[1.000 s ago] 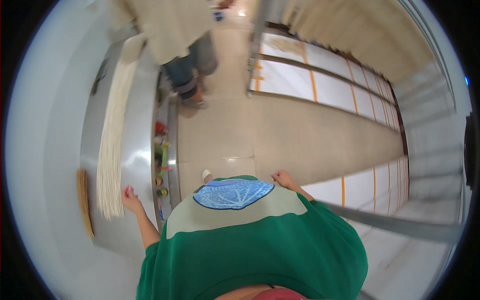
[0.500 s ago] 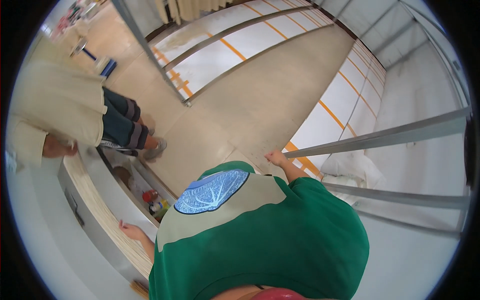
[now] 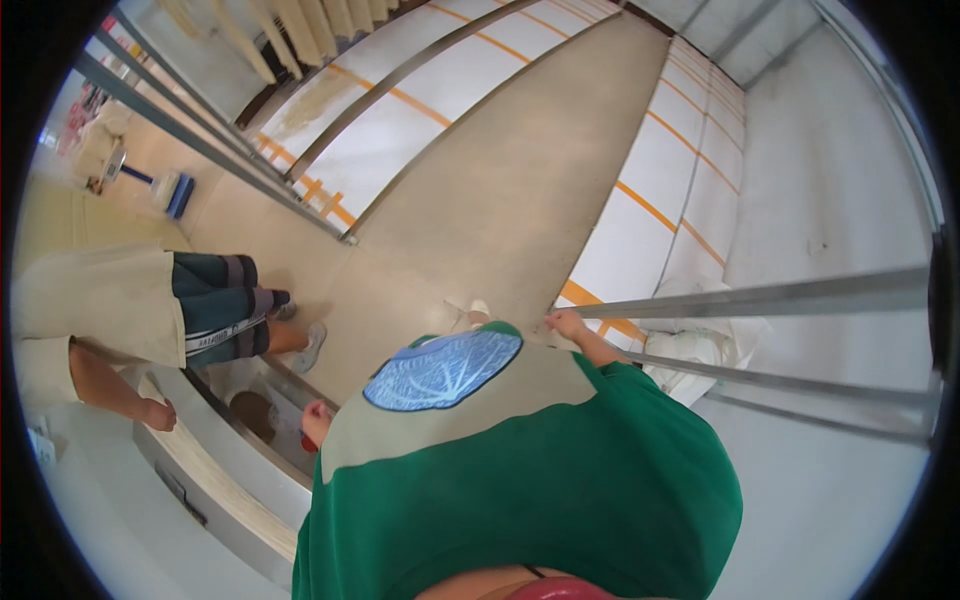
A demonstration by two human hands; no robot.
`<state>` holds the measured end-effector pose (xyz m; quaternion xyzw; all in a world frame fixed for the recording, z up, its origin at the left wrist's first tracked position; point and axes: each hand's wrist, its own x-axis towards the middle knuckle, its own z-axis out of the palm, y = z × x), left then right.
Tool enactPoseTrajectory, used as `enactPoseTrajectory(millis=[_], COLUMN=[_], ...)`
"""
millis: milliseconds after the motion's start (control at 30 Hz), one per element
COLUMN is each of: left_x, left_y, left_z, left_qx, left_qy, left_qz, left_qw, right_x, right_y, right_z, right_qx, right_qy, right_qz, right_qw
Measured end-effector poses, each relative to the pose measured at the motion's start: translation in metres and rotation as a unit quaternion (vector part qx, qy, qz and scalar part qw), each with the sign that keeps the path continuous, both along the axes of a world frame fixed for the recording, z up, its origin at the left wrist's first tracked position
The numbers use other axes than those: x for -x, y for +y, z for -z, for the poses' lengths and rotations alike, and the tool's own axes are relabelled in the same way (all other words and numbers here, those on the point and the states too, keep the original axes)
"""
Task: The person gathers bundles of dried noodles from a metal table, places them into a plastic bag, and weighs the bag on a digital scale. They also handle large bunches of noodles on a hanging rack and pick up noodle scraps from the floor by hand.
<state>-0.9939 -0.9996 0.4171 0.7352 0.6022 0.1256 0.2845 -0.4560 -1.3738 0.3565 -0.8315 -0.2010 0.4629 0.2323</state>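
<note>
My left hand [image 3: 316, 424] hangs beside my body with its fingers curled, and I see nothing in it. It is nearest to the inner side of a long grey trough-like unit [image 3: 175, 490]. Along the top of this unit runs a band of thin pale strands [image 3: 225, 478], which my left hand does not touch. My right hand [image 3: 566, 325] is loosely closed in front of my right side, apparently with nothing in it. It overlaps the near end of a metal rail [image 3: 760, 297] in the picture; I cannot make out any contact.
At the left stands a co-worker, whose hand [image 3: 158, 413] is by the strands. White panels with orange stripes [image 3: 640, 225] flank the walkway [image 3: 500, 180]. A metal frame [image 3: 200, 135] crosses the upper left. White sacks [image 3: 685, 350] lie behind the right rails. A blue-based scale [image 3: 178, 195] stands farther off.
My view has moved forward along the walkway. My left hand has come up and away from the pale strands, its fingers now curled. The co-worker appears lower in the picture.
</note>
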Motion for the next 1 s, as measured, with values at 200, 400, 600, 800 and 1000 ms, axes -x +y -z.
enactPoseTrajectory(millis=[200, 400, 600, 800, 1000], left_x=[-0.165, -0.275, -0.405, -0.448, -0.475], left_y=[0.043, 0.203, 0.292, 0.417, 0.475], left_z=[-0.052, -0.122, -0.286, -0.335, -0.306], left_qx=[-0.015, -0.15, -0.164, -0.029, -0.073], left_qy=[-0.035, -0.216, -0.309, -0.428, -0.491], left_qz=[0.006, 0.064, 0.023, 0.057, -0.044], left_qw=[0.999, 0.963, 0.937, 0.902, 0.867], right_x=[-0.032, -0.052, -0.019, 0.094, 0.233], right_y=[-0.031, -0.042, -0.096, -0.152, -0.157], right_z=[-0.001, -0.002, -0.028, -0.061, -0.011], right_qx=[-0.009, -0.077, -0.019, 0.049, 0.096], right_qy=[0.004, 0.047, 0.045, 0.098, 0.062], right_qz=[0.078, 0.169, 0.298, 0.467, 0.456], right_qw=[0.997, 0.981, 0.953, 0.878, 0.883])
